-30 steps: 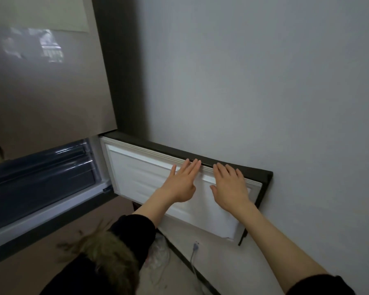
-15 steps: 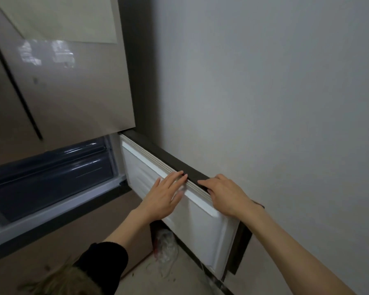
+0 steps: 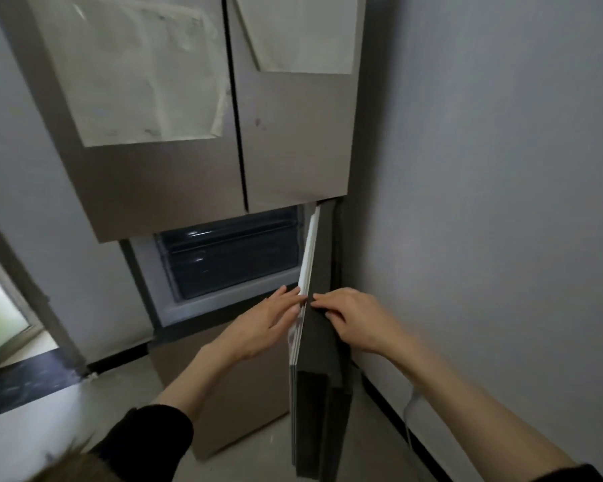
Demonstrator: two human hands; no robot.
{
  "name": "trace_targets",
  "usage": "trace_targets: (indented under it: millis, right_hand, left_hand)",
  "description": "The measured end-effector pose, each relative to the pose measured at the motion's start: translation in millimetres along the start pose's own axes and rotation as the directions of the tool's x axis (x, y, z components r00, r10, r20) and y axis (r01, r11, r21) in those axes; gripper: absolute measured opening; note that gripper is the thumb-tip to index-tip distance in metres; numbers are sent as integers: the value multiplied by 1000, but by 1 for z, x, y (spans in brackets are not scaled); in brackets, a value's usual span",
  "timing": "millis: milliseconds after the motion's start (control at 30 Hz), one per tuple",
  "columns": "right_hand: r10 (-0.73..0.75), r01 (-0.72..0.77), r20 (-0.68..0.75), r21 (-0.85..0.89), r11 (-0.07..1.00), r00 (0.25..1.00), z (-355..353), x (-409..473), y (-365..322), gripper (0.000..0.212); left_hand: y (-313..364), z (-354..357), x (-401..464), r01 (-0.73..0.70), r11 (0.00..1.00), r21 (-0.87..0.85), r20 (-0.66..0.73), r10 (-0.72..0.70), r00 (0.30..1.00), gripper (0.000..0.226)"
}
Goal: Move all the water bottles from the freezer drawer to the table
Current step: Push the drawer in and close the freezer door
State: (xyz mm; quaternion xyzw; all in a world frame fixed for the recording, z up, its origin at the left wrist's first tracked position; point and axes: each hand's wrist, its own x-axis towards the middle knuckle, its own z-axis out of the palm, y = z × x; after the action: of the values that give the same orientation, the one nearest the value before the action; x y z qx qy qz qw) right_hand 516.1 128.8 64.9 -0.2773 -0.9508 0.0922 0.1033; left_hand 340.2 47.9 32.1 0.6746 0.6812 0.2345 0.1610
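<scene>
Both hands on open door [image 3: 322, 307] edge, L hand [image 3: 261, 325] flat on inner side, R hand [image 3: 354, 318] fingers resting over top; drawer [image 3: 230, 259] behind, no bottles visible; next prob pull drawer out.

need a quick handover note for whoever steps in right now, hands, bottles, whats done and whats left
Left hand: open, flat on the white inner face of the freezer door.
Right hand: fingers on the door's dark top edge.
The door stands swung open; the dark freezer drawer is shut behind it.
No water bottles or table in view.
Done: door open.
Left: pull the drawer out, carry every bottle to the table.
</scene>
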Motion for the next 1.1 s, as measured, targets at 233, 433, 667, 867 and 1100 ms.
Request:
trace_targets:
  millis: [233, 433, 667, 867, 1100]
  right_hand:
    - [-129, 129, 5, 7, 992, 992, 38, 86, -71, 44]
    - [-204, 206, 41, -54, 977, 978, 60, 156, -100, 59]
    - [-383, 374, 7, -224, 900, 924, 89, 240, -94, 61]
    - [-360, 263, -203, -388, 883, 910, 111, 300, -99, 77]
    - [-328, 176, -342, -405, 897, 881, 120, 346, -96, 115]
  left_hand:
    - [-66, -55, -72, 151, 988, -15, -147, -152, 977, 44]
    - [-113, -81, -78, 257, 924, 281, -286, -175, 942, 56]
    - [-186, -111, -45, 359, 789, 499, -438, -128, 890, 50]
    - [-234, -137, -17, 437, 607, 664, -483, -98, 870, 59]
    - [-273, -152, 14, 504, 534, 679, -550, -84, 831, 103]
